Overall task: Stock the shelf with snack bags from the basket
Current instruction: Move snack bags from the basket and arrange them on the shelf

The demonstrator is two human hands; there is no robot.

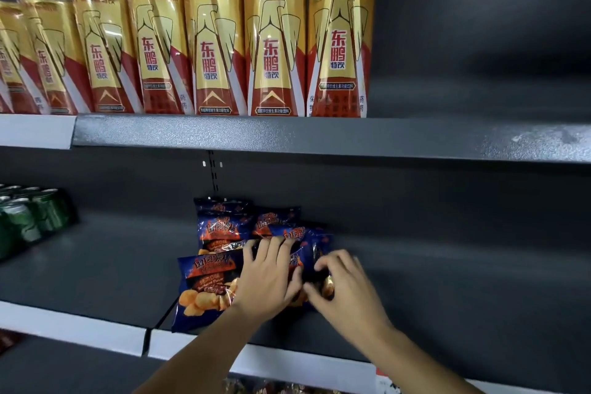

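Dark-blue snack bags point(220, 227), printed with orange flames and potato chips, are seen clustered on the grey metal shelf point(96, 272), some propped toward the back panel and one front bag point(204, 288) lying nearer the shelf's white front edge. A further bag point(307, 253) on the right of the cluster is being handled with both hands: the left hand point(268, 278) is laid over it with fingers spread and slightly bent across its face, while the right hand point(345, 291) is held at its lower right corner, thumb and forefinger pinching the foil there. Both forearms are extended up from the bottom of the frame. Green drink cans point(28, 217) are stacked at the far left of the same shelf, well apart from the bags. On the shelf above, a row of gold-and-red bottled drinks point(271, 41) is lined up along the front edge. More packaged goods are partly visible below, too blurred to identify. The basket is out of view.
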